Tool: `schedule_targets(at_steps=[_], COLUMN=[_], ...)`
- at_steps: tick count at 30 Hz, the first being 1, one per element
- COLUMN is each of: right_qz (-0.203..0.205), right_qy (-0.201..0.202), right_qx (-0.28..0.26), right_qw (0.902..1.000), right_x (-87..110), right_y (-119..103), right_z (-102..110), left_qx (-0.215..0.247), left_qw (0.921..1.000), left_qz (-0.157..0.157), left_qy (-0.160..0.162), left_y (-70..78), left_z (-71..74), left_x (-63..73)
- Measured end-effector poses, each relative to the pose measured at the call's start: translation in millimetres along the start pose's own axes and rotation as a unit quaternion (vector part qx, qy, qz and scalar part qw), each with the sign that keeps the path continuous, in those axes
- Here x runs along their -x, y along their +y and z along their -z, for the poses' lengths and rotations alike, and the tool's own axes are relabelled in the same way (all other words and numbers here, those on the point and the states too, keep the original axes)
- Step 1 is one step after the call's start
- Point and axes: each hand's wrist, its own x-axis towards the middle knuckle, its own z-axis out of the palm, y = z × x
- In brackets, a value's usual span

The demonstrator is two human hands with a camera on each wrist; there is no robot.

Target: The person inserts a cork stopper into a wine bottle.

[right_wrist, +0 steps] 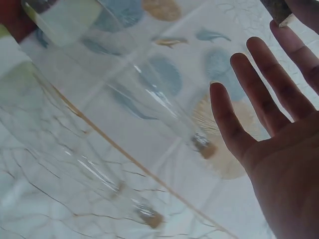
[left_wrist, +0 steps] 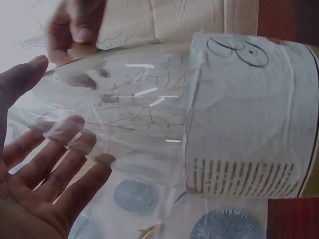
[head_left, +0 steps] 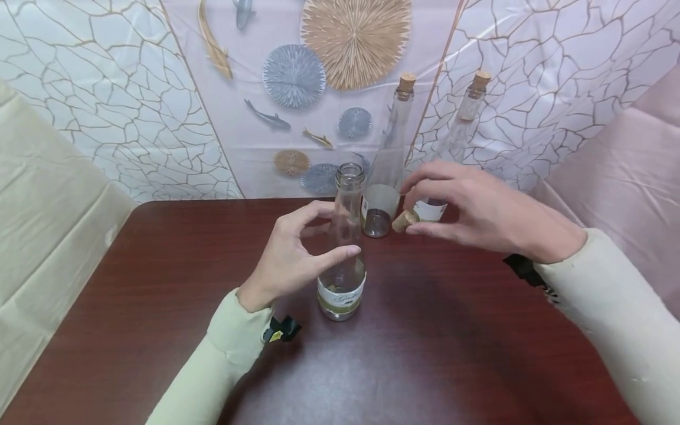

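Note:
In the head view, a clear glass bottle (head_left: 345, 236) with a white and green label stands upright, its mouth uncorked. My left hand (head_left: 294, 254) is around its neck and shoulder, thumb in front and fingers behind. The left wrist view shows those fingers (left_wrist: 62, 174) fairly straight and spread along the glass (left_wrist: 144, 99); firm contact cannot be made out. To the right of the bottle, my right hand (head_left: 464, 203) pinches a cork stopper (head_left: 406, 221) between thumb and index finger. In the right wrist view the cork (right_wrist: 276, 10) is cut by the top edge, and the other fingers are extended.
Two corked glass bottles stand behind: one (head_left: 390, 136) near the uncorked bottle, the other (head_left: 457, 133) partly hidden by my right hand. The dark red-brown table (head_left: 175, 295) ends at a patterned cloth backdrop (head_left: 106, 88). Pale cloth hangs at both sides.

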Motion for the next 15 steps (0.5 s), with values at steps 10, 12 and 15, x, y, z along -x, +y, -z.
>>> schedule_targets(at_steps=[10, 12, 15], right_qz=[0.049, 0.057, 0.06], right_qy=[0.008, 0.01, 0.007], right_qx=[0.018, 0.023, 0.039], right_qw=[0.9986, 0.998, 0.9974], right_x=[-31.3, -37.4, -45.8], right_y=[-14, -16, -19], right_z=[45, 51, 60], left_qx=[-0.11, -0.119, -0.129], left_qw=[0.9906, 0.989, 0.9874], left_qz=[-0.079, -0.085, -0.089], left_qy=[0.023, 0.023, 0.023], left_y=[-1.7, -1.6, -0.8], left_z=[1.4, 1.5, 1.4], left_x=[-0.7, -0.9, -0.6])
